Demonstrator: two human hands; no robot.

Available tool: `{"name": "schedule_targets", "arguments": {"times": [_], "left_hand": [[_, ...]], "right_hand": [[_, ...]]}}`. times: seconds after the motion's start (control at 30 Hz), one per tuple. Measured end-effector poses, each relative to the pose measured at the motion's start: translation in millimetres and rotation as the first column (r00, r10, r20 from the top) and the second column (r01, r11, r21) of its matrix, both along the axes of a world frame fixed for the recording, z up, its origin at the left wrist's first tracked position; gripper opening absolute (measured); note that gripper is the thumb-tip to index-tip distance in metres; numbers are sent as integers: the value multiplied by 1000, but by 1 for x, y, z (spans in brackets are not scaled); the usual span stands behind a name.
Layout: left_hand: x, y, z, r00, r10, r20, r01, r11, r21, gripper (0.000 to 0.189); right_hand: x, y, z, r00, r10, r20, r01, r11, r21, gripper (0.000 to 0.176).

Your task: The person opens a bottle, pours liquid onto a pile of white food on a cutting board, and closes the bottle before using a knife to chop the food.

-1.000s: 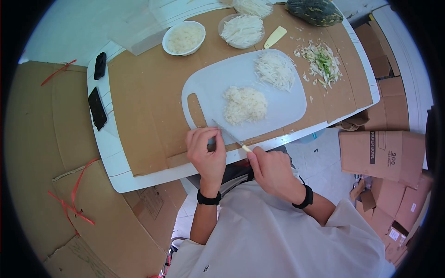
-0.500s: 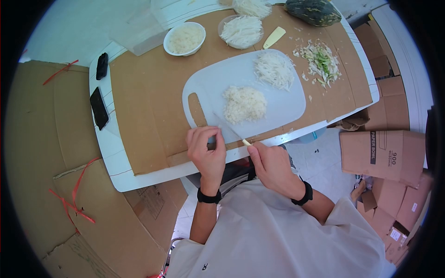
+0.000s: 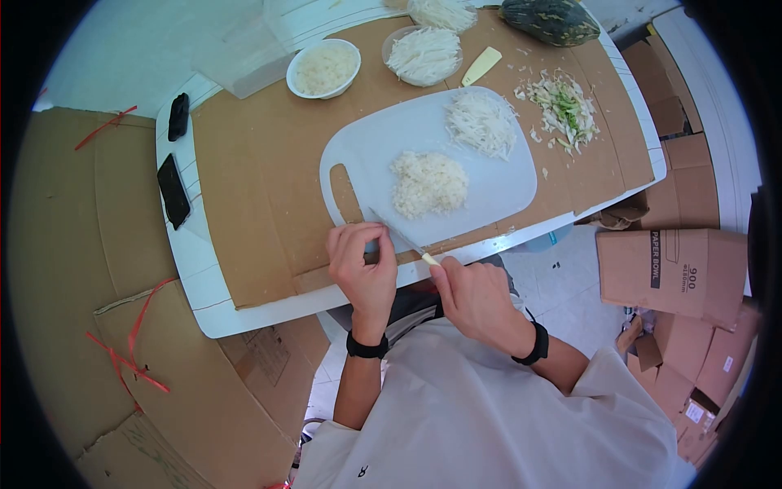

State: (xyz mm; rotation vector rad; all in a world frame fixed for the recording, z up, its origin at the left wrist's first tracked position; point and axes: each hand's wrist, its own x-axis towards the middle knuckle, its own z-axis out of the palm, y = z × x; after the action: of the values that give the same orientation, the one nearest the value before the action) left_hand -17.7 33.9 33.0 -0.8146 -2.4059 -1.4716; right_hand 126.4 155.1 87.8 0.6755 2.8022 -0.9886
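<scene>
My right hand (image 3: 482, 300) is wrapped round the cream handle of a knife (image 3: 405, 235). The thin blade points up and left over the near edge of the white cutting board (image 3: 358, 147), its tip close to the fingers of my left hand (image 3: 362, 265). Those fingers are curled in towards the thumb at the board's near left corner; anything inside them is hidden. On the board lie a heap of finely chopped white pieces (image 3: 430, 184) and, farther right, a pile of white shreds (image 3: 481, 124).
Behind the board stand a white bowl (image 3: 324, 68) of chopped pieces and a clear bowl of shreds (image 3: 423, 55). A peeler-like cream tool (image 3: 481, 67), green-white scraps (image 3: 566, 111) and a dark green squash (image 3: 551, 21) lie right. Two black devices (image 3: 173, 191) rest left.
My right hand has shifted slightly left, carrying the knife, and the blade now sits lower and nearer my left fingers. My left hand has barely moved.
</scene>
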Motion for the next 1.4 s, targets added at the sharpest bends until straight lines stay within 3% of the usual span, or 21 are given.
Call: {"name": "schedule_targets", "arguments": {"times": [0.2, 0.47, 0.7, 1.2, 1.4], "left_hand": [[0, 0, -1, 1000, -4, -2, 4, 1000, 4, 14], [1, 0, -1, 1000, 3, 7, -3, 1000, 5, 13], [1, 0, -1, 1000, 5, 5, -5, 1000, 2, 14], [0, 0, -3, 1000, 4, -13, -4, 1000, 6, 15], [0, -1, -2, 1000, -6, -7, 6, 1000, 9, 14]], "right_hand": [[7, 3, 5, 998, 30, 46, -33, 998, 57, 42], [10, 9, 9, 998, -59, 35, 61, 996, -65, 43], [5, 5, 7, 1000, -17, -2, 17, 997, -78, 41], [13, 6, 11, 997, 36, 70, -39, 998, 41, 41], [14, 12, 13, 999, -31, 21, 32, 998, -59, 42]]}}
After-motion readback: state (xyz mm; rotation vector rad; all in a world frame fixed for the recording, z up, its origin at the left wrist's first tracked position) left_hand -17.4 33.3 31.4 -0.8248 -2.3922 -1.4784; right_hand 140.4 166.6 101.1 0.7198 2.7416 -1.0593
